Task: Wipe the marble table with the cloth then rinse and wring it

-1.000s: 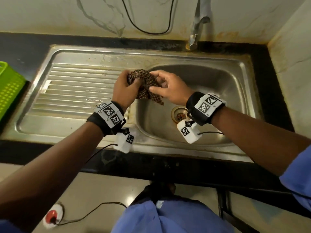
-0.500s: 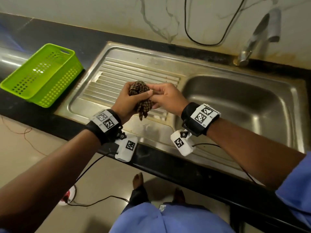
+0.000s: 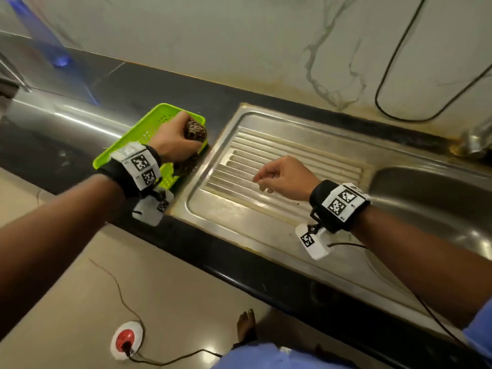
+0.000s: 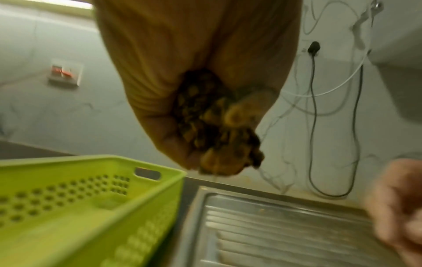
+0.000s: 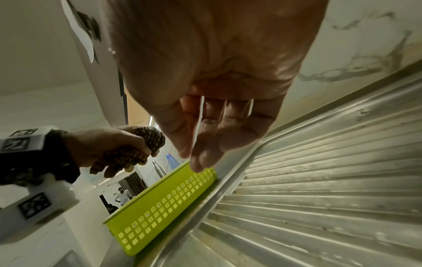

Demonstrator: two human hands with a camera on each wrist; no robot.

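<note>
I see the green basket (image 3: 125, 149) on the dark table (image 3: 66, 145), at about ten o'clock. My left hand (image 3: 174, 141) is over it, squeezing the balled-up cloth (image 3: 197, 133) tight. At three o'clock from there, my right hand (image 3: 282, 177) hangs over the ribbed sink drainboard (image 3: 306, 161), fingers loose, holding nothing. I think the wringing is done. Next I should lower the cloth into the basket and let go.

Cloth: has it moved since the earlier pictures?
Yes. The cloth, gripped in the left hand, went left from over the sink to above the green basket.
</note>
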